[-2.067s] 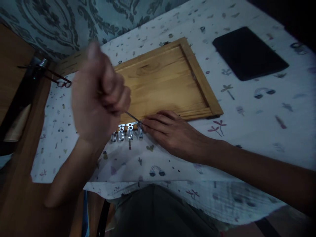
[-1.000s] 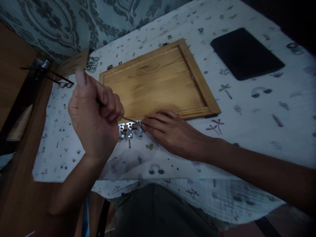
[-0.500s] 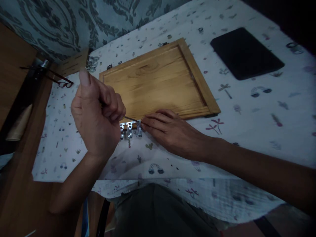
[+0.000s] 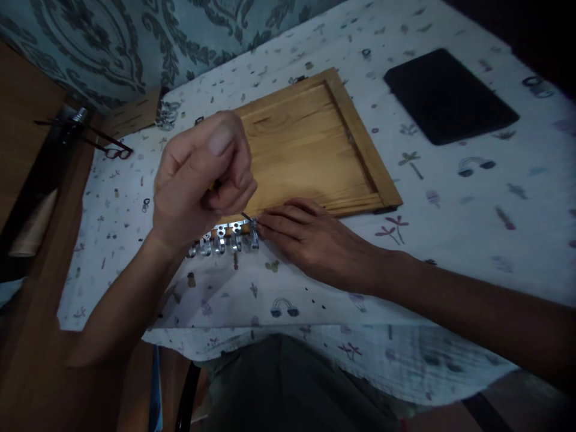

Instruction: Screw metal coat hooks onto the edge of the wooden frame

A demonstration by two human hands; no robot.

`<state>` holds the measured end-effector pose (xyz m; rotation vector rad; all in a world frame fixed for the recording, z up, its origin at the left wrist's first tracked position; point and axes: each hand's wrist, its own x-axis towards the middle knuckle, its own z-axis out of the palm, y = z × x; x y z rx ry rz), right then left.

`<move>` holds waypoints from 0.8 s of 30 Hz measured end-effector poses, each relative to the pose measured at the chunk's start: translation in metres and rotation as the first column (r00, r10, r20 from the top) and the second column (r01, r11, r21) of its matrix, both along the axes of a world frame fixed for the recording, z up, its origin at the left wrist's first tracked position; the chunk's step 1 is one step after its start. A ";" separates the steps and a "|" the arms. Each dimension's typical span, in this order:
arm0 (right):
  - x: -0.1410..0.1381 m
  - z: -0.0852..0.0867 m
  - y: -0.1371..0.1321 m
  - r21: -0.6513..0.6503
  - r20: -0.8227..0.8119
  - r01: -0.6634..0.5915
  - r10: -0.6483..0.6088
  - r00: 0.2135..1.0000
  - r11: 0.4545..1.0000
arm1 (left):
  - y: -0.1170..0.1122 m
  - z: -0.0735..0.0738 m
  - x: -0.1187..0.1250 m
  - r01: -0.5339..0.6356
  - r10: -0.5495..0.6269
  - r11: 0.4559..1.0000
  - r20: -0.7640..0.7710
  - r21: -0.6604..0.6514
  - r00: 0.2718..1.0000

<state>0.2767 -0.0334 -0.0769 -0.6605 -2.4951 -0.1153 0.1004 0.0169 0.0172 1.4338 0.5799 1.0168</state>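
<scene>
My left hand [image 4: 204,171] is closed in a fist around a screwdriver [image 4: 246,216]. The handle is hidden inside the fist; only a little of the thin shaft shows, slanting down to the right to the end hook. Along the near edge of a framed wooden board [image 4: 301,144] runs a row of shiny metal hooks [image 4: 220,234], several in number. My right hand [image 4: 310,234] lies on that edge with its fingers stretched out, fingertips touching the right end of the hook row. Its thumb is out of sight beneath. The left fist covers the board's left part.
A black tablet-like slab [image 4: 450,96] lies at the right on the patterned cloth [image 4: 360,318]. Glasses [image 4: 117,153] are at the left edge, near a cardboard piece [image 4: 132,117] and a shiny metal cluster [image 4: 168,114]. Behind is a patterned wall [image 4: 202,30].
My left fist has moved to the right and turned over, the thumb now leaning right; less of the shaft shows and more hooks are uncovered. My right hand and the board have stayed put.
</scene>
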 end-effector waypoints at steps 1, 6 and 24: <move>0.000 0.000 0.000 -0.001 -0.004 -0.001 0.001 1.000 1.000 | 0.001 0.001 0.000 0.011 -0.011 1.000 -0.036 0.007 0.999; 0.000 -0.001 0.000 -0.014 -0.006 -0.005 0.005 1.000 1.000 | -0.002 0.009 0.005 0.077 -0.056 0.989 -0.160 0.128 0.985; 0.000 -0.001 -0.001 -0.005 -0.001 0.010 -0.010 1.000 1.000 | 0.004 0.010 0.007 0.237 -0.224 0.969 -0.149 0.076 0.963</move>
